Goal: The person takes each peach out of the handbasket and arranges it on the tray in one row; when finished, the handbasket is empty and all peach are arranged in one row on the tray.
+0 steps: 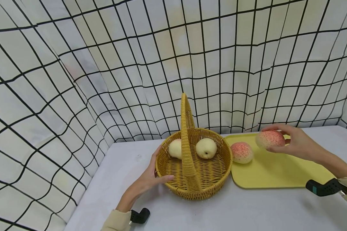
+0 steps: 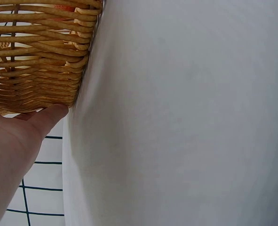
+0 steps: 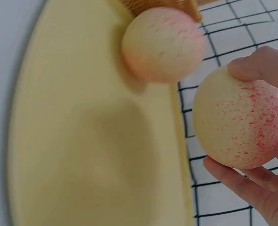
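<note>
A wicker basket (image 1: 211,184) with a tall arched handle stands on the white table, two pale round fruits (image 1: 206,148) lying inside it. My left hand (image 1: 146,178) grips the basket's left side, thumb over the rim; in the left wrist view its fingers (image 2: 51,117) are against the woven wall. Above the yellow tray (image 1: 277,175), my right hand (image 1: 300,143) holds a pink-speckled peach (image 1: 270,139) between thumb and fingers. The right wrist view shows this peach (image 3: 242,120) raised over the tray. A second peach (image 1: 242,152) rests on the tray's left end, close beside the basket.
Behind the table hangs a white cloth (image 1: 167,73) with a black grid, which also runs down the left side. The white tabletop (image 1: 219,211) extends in front of the basket and tray. Dark devices (image 1: 325,187) are strapped at both wrists.
</note>
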`<control>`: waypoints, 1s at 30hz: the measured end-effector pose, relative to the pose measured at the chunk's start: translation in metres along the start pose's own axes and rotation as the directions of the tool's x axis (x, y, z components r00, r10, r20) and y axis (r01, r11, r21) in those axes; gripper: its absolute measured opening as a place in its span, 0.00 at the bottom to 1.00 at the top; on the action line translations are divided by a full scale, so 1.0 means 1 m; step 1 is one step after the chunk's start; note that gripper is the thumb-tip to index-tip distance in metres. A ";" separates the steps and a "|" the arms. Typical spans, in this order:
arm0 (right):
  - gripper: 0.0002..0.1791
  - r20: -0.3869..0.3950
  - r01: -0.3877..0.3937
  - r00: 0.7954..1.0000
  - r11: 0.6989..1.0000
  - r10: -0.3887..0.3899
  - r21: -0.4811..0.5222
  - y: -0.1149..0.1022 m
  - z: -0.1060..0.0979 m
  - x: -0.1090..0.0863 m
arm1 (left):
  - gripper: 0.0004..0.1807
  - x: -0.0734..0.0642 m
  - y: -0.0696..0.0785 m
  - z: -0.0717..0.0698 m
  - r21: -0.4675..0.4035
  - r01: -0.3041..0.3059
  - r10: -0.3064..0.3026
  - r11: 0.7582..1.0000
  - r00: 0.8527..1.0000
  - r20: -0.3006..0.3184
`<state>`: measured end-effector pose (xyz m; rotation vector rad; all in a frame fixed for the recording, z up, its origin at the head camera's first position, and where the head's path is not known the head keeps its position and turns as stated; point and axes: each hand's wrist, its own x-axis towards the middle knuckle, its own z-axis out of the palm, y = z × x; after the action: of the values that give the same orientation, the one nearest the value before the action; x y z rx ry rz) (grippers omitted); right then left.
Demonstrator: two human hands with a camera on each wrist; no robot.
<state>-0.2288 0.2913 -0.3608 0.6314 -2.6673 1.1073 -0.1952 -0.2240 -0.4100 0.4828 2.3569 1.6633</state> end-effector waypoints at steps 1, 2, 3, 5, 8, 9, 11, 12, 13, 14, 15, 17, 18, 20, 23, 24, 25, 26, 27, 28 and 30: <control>0.31 0.003 -0.007 1.000 1.000 0.007 -0.012 0.004 0.002 -0.002 | 0.66 0.000 0.000 0.000 0.002 -0.005 0.005 1.000 1.000 0.001; 0.31 0.001 -0.012 1.000 1.000 0.012 -0.026 0.008 0.004 -0.003 | 0.66 0.000 0.000 0.001 0.001 -0.008 0.008 1.000 1.000 0.002; 0.31 0.003 -0.007 1.000 0.999 0.007 -0.036 0.011 0.005 -0.005 | 0.66 0.000 0.001 0.001 0.000 -0.009 0.009 1.000 1.000 0.004; 0.30 0.002 0.003 1.000 0.999 -0.003 -0.051 0.017 0.010 -0.008 | 0.66 0.000 0.001 0.002 -0.004 -0.012 0.012 1.000 1.000 0.006; 0.29 0.017 0.042 0.999 0.997 -0.041 -0.068 0.023 0.016 -0.009 | 0.66 0.000 0.001 0.002 -0.015 -0.013 0.014 1.000 1.000 0.008; 0.29 0.028 0.057 0.998 0.996 -0.055 -0.073 0.024 0.018 -0.009 | 0.66 0.000 0.001 0.003 -0.015 -0.013 0.013 1.000 1.000 0.008; 0.29 0.048 0.083 0.996 0.993 -0.079 -0.084 0.026 0.021 -0.009 | 0.66 0.000 0.001 0.003 -0.010 -0.009 0.009 1.000 1.000 0.005; 0.29 0.057 0.100 0.994 0.991 -0.095 -0.089 0.026 0.022 -0.008 | 0.66 0.000 0.001 0.003 -0.008 -0.007 0.007 1.000 1.000 0.003; 0.29 0.062 0.112 0.992 0.990 -0.106 -0.090 0.027 0.023 -0.008 | 0.66 -0.001 0.001 0.003 -0.005 -0.002 0.002 1.000 1.000 0.000; 0.30 0.065 0.123 0.991 0.988 -0.117 -0.089 0.027 0.024 -0.007 | 0.66 -0.001 0.001 0.002 -0.003 0.001 -0.001 1.000 1.000 -0.003; 0.30 0.070 0.133 0.989 0.987 -0.127 -0.089 0.027 0.025 -0.007 | 0.66 -0.002 0.001 0.002 -0.004 0.006 -0.006 1.000 1.000 -0.007; 0.30 0.070 0.147 0.987 0.985 -0.141 -0.086 0.028 0.026 -0.007 | 0.66 -0.002 0.001 0.002 -0.001 0.008 -0.008 1.000 1.000 -0.009; 0.31 0.069 0.152 0.987 0.985 -0.146 -0.084 0.029 0.027 -0.007 | 0.66 -0.002 0.001 0.002 -0.003 0.005 -0.005 1.000 1.000 -0.007; 0.31 0.070 0.161 0.985 0.984 -0.156 -0.082 0.030 0.029 -0.007 | 0.66 -0.002 0.002 0.001 -0.003 -0.003 0.003 1.000 1.000 -0.004; 0.31 0.076 0.166 0.984 0.984 -0.161 -0.064 0.032 0.031 -0.007 | 0.66 -0.001 0.001 0.001 0.009 -0.013 0.013 1.000 1.000 0.002; 0.32 0.080 0.166 0.984 0.985 -0.161 -0.057 0.032 0.031 -0.007 | 0.66 -0.001 0.001 0.001 0.011 -0.013 0.013 1.000 1.000 0.001; 0.32 0.085 0.167 0.983 0.985 -0.163 -0.047 0.032 0.032 -0.007 | 0.66 -0.001 0.001 0.001 0.014 -0.012 0.012 1.000 1.000 -0.001; 0.32 0.090 0.167 0.983 0.985 -0.163 -0.038 0.033 0.032 -0.006 | 0.66 -0.001 0.000 0.001 0.017 -0.011 0.011 1.000 1.000 -0.001; 0.32 0.096 0.161 0.983 0.986 -0.158 -0.030 0.033 0.031 -0.006 | 0.66 -0.001 0.000 0.001 0.018 -0.008 0.008 1.000 1.000 -0.003; 0.32 0.100 0.155 0.983 0.988 -0.152 -0.026 0.033 0.031 -0.006 | 0.66 -0.001 0.000 0.001 0.019 -0.006 0.006 1.000 1.000 -0.004; 0.32 0.111 0.131 0.985 0.991 -0.129 -0.014 0.032 0.028 -0.005 | 0.66 0.000 0.000 0.001 0.020 -0.005 0.005 1.000 1.000 -0.005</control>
<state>-0.2386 0.2930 -0.4028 0.8731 -2.6788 1.0368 -0.1947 -0.2235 -0.4104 0.4887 2.3795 1.6469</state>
